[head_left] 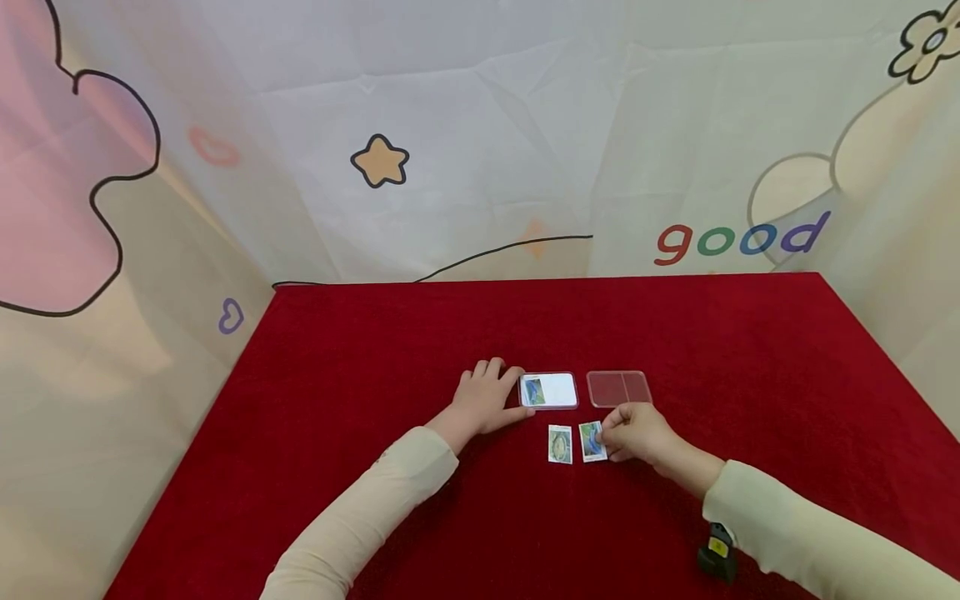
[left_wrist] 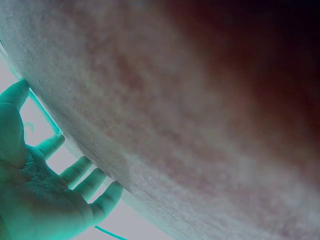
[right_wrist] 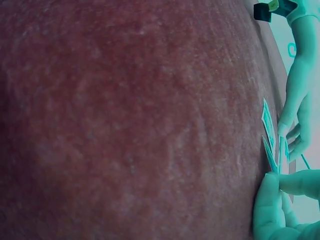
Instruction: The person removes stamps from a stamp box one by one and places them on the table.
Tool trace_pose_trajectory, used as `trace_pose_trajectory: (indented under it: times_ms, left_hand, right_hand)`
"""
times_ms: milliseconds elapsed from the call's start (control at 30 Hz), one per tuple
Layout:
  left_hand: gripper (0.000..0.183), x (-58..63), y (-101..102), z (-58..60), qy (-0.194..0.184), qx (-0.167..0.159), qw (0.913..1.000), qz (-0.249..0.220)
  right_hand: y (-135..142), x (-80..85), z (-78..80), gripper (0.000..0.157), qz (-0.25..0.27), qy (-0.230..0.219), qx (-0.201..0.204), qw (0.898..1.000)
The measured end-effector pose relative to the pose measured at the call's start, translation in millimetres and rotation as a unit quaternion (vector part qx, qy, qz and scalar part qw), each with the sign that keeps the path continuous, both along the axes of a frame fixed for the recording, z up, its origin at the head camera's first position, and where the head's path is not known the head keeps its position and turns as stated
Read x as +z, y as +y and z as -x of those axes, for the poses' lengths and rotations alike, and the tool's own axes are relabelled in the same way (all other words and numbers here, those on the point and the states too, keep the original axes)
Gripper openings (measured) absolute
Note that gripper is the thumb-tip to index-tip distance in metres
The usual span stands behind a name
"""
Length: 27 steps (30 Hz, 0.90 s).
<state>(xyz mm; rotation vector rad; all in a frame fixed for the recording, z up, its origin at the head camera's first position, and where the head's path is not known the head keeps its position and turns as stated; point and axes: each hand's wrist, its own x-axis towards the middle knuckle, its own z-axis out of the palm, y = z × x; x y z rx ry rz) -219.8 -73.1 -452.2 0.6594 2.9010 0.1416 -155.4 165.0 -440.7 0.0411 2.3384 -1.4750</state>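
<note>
In the head view my left hand [head_left: 483,398] lies with its fingers spread, thumb and forefinger touching the left end of a clear plastic case [head_left: 576,392]. Inside that case is a white card [head_left: 561,389] with a small blue picture stamp [head_left: 533,391] at its left. Thumb and fingertips of my right hand [head_left: 637,433] pinch the right edge of a blue-green stamp [head_left: 591,440], which looks tilted up off the cloth in the right wrist view. Left of it a second stamp [head_left: 559,445], with an oval picture, lies flat.
A clear lid-like plastic piece [head_left: 618,389] lies right of the case, just beyond my right hand. Red cloth [head_left: 412,333] covers the table. A black device with a yellow label [head_left: 717,552] is under my right sleeve. A printed curtain [head_left: 480,167] hangs behind.
</note>
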Motion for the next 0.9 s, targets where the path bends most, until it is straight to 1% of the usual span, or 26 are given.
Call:
trace_pose_trajectory:
  times_ms: [67,167,333,500,667,900]
  left_hand:
    - [0.065,-0.3,-0.1,0.3,-0.001,0.001,1.0,0.0]
    - [0.065,-1.4,-0.3,0.9,-0.001,0.001,1.0,0.001]
    - [0.065,-3.6,-0.3,1.8,0.001,0.0,1.0,0.0]
    - [0.065,-3.0,-0.4,1.0,-0.001,0.001,1.0,-0.001]
    - [0.065,-0.7,0.2,-0.1,-0.004,0.002,1.0,-0.003]
    - [0.065,-0.2,0.7,0.0,0.0,0.004,1.0,-0.003]
  right_hand:
    - [-1.2,0.0,-0.7,0.007,-0.008,0.009,-0.003,1.0]
    - [-4.1,-0.6,-1.9,0.007,-0.038,0.031,-0.006,0.999]
    - [-8.4,-1.3,-3.9,0.008,-0.092,0.074,-0.003,0.993]
    - [-11.0,-3.0,-4.5,0.009,-0.113,0.1,0.001,0.989]
    - [-12.0,-4.4,-3.3,0.011,-0.121,0.107,0.003,0.987]
    - [-12.4,-3.8,-2.4,0.016,-0.117,0.096,-0.005,0.989]
